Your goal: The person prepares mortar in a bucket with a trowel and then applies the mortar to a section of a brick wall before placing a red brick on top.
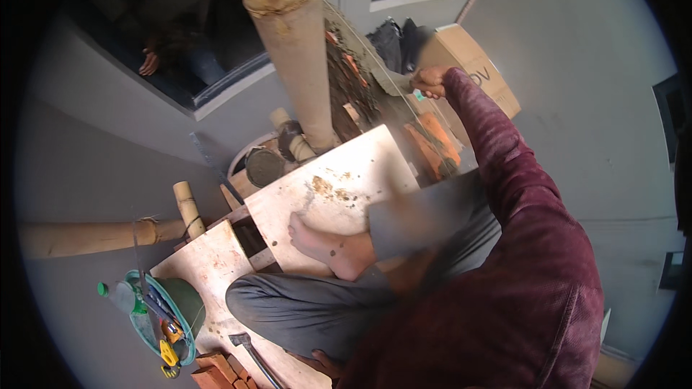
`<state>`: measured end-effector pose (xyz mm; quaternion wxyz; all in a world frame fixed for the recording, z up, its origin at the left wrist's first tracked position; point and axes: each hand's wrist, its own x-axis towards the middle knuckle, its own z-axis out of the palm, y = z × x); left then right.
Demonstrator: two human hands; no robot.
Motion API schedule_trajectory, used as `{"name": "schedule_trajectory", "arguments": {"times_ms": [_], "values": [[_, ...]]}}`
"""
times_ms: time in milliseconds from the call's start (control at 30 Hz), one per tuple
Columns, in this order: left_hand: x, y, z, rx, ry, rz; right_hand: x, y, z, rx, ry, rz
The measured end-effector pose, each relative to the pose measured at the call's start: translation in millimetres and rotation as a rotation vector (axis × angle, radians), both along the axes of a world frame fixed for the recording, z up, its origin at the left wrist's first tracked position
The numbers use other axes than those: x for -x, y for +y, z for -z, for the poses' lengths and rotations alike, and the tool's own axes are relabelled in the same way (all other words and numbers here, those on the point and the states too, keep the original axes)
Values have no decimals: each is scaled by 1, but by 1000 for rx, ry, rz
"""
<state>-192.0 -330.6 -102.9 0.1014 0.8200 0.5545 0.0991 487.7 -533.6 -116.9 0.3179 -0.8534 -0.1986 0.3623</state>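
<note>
My right hand [432, 81] reaches far forward and is closed around what appears to be a trowel [396, 83], its grey blade pointing left. The blade lies at the near end of a mortar-covered brick wall top [347, 65]. A thin string runs past it. Below the hand, an orange brick [432, 145] lies flat with grey mortar smears. At the lower edge, dark skin shows under my left thigh; whether it is my left hand or a foot cannot be made out. My bare foot [335, 248] rests on a pale, stained board [324, 194].
Bamboo poles rise at the centre [292, 50] and lie at the left [94, 239]. A bucket of mortar [265, 167] stands behind the board. A teal tool bucket [189, 302], a hammer [252, 356] and bricks [220, 373] sit lower left. A cardboard box [476, 72] is beyond my arm.
</note>
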Motion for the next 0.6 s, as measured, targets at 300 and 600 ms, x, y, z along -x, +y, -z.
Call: {"name": "schedule_trajectory", "arguments": {"times_ms": [300,600], "values": [[4,-3,-1,-24,41,42,76,-54,-26,206,-15,7],[5,-1,-5,-45,73,70,128,-117,-29,216,-590,-107]]}}
